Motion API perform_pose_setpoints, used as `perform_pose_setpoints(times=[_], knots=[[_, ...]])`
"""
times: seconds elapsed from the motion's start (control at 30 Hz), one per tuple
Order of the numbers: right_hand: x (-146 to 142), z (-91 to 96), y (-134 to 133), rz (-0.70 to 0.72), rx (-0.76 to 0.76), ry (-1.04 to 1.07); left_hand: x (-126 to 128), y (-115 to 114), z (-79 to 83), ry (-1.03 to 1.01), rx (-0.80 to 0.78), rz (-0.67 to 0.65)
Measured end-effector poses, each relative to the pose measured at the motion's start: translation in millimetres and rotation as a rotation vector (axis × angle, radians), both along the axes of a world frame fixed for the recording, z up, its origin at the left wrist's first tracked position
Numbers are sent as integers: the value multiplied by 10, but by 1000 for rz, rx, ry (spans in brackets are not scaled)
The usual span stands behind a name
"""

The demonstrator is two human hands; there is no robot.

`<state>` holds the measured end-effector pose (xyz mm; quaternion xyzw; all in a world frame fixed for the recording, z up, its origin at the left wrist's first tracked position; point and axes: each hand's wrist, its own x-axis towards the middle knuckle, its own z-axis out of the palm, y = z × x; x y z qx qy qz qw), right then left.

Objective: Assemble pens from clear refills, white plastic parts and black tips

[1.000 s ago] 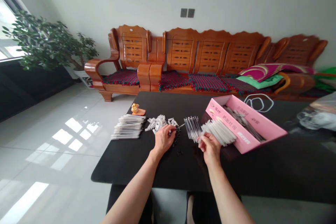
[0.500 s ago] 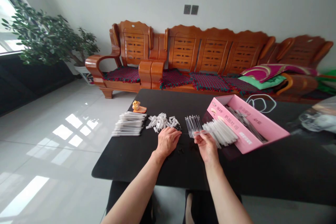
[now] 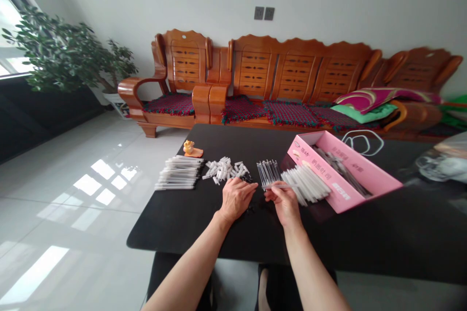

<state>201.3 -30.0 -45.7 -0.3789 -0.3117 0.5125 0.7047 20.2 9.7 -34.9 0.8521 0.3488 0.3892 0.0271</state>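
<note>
My right hand [image 3: 286,204] pinches a translucent white pen barrel [image 3: 288,185], held nearly level with its end pointing left. Close to that end is my left hand [image 3: 235,199], fingers drawn together; whatever they hold is too small or hidden to make out. Behind the left hand lie a heap of short white pen caps [image 3: 223,169] and some small black pieces [image 3: 245,178]. Dark thin pen refills [image 3: 269,172] lie in a row beyond the right hand, beside a stack of white barrels [image 3: 306,183]. Assembled-looking capped pens [image 3: 178,173] are piled at the left.
A pink box [image 3: 337,189] with dark sticks inside stands on the black table [image 3: 365,240] at the right. A small yellow figurine [image 3: 188,146] sits at the back left. A white cable loop [image 3: 365,142] and a plastic bag [image 3: 443,163] lie farther right. Wooden seats [image 3: 255,65] stand behind.
My left hand has moved right, towards the barrel's end. My right hand has shifted slightly left, with the barrel still in it.
</note>
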Motion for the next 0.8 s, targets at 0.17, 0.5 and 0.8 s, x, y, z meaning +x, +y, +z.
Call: perform_pose_setpoints(times=[0.17, 0.5, 0.8], knots=[[-25, 7, -23, 164, -19, 9, 68, -38, 41, -86, -69, -123], [170, -38, -6, 10, 11, 409, -186, 63, 114, -443, -174, 109], [117, -22, 0, 55, -20, 367, -158, 183, -67, -304, -206, 412]])
